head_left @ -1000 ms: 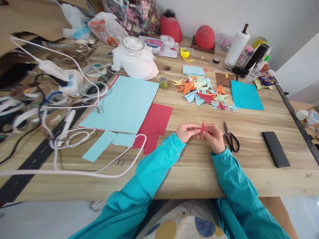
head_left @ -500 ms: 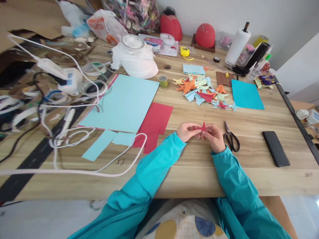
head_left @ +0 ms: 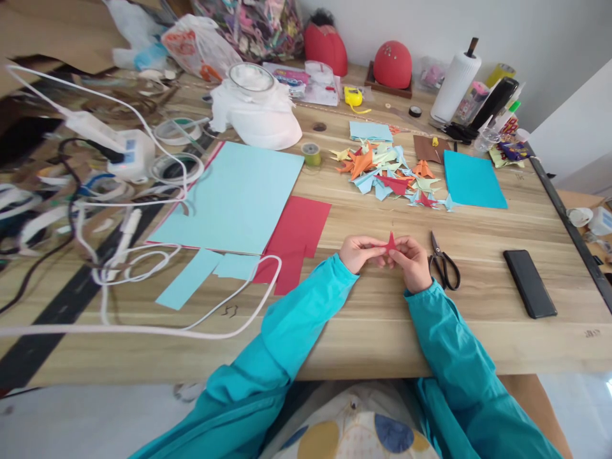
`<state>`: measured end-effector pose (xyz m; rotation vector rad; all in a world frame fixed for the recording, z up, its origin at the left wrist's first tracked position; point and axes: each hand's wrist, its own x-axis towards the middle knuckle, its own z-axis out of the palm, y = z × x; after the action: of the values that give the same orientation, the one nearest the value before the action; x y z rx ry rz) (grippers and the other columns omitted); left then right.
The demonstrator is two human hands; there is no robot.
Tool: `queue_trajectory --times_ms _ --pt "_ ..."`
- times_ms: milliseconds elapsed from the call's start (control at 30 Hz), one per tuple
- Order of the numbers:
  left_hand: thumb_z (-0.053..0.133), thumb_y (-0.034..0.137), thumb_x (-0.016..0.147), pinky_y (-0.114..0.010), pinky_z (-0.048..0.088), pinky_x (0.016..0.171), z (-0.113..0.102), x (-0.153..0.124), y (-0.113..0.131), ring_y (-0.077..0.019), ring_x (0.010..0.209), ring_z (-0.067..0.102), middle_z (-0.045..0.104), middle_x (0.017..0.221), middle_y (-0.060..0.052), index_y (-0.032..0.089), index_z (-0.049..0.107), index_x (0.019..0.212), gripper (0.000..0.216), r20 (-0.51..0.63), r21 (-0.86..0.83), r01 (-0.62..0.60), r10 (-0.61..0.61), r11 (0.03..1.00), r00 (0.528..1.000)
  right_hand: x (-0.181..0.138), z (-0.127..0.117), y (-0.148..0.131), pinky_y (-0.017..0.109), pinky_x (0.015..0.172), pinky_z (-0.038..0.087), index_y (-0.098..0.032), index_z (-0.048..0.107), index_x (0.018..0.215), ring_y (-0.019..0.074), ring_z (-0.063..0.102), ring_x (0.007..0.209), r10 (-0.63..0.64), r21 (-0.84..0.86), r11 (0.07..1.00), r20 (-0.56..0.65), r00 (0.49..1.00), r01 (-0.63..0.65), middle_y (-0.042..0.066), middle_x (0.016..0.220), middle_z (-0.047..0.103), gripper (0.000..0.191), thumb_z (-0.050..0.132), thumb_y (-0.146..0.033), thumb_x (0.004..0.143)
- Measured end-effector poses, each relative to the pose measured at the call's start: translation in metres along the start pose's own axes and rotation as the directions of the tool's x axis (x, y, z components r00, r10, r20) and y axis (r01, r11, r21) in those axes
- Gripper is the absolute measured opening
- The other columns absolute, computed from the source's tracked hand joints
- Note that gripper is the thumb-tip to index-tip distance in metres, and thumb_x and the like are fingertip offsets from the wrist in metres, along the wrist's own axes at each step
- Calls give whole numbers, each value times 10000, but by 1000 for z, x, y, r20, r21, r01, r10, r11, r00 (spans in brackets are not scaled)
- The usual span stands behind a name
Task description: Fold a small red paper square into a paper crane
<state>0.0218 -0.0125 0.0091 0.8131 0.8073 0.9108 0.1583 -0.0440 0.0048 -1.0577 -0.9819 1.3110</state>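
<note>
Between my two hands is a small red folded paper piece (head_left: 391, 242), its pointed tip up. My left hand (head_left: 357, 252) pinches its left side between thumb and fingers. On the other side my right hand (head_left: 412, 258) is closed on it, thumb in front. The fingers hide its lower part. Black-handled scissors (head_left: 444, 262) lie just right of my right hand, blades pointing away from me. Beyond my hands is a pile of folded paper cranes (head_left: 382, 169) in orange, red, pale blue and pale green.
Light blue sheets (head_left: 234, 197), red paper pieces (head_left: 299, 233) and a white cable (head_left: 258, 319) lie to the left. A phone (head_left: 530, 284) rests at the right. Bright blue paper (head_left: 475, 180) lies beside the cranes. Tape rolls (head_left: 176, 167) and a power strip (head_left: 93, 131) clutter the far left.
Almost nothing differs. Both hands keep their pinch on the red paper, its tip tilted very slightly. The camera view has shifted a little.
</note>
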Motion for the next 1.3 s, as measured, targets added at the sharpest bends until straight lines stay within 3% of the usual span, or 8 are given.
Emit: queue_trajectory --times_ms 300,567,967,1300 --pt "819 295 440 -311 537 532 5 -2 -4 -131 454 601 684 602 -43 92 690 749 392 -55 -84 -24 20 996 998 -2 1 0 213 471 414 -184 577 815 83 514 502 -69 -37 997 -27 997 68 -17 653 628 205 698 -267 672" --pt "809 269 478 -292 528 512 3 -2 -3 -142 448 606 674 571 -41 88 686 734 337 5 34 -66 66 997 998 -1 1 1 203 418 347 -176 572 753 67 441 412 -44 18 999 -48 998 45 -55 517 557 151 679 -192 647" --pt "815 209 437 -256 512 443 2 1 -3 -137 446 602 686 600 -62 90 698 709 320 62 -188 88 -77 978 995 -2 7 -5 203 380 308 -183 605 628 70 430 366 36 130 991 -117 992 -20 -58 424 548 77 663 -150 589" --pt "709 45 524 -254 525 430 -2 4 -1 -155 440 616 679 569 -74 78 685 634 117 107 -274 180 -156 945 982 -3 6 -10 214 392 329 -183 647 613 80 465 389 25 107 994 -92 995 -15 -36 451 581 53 688 -165 584"
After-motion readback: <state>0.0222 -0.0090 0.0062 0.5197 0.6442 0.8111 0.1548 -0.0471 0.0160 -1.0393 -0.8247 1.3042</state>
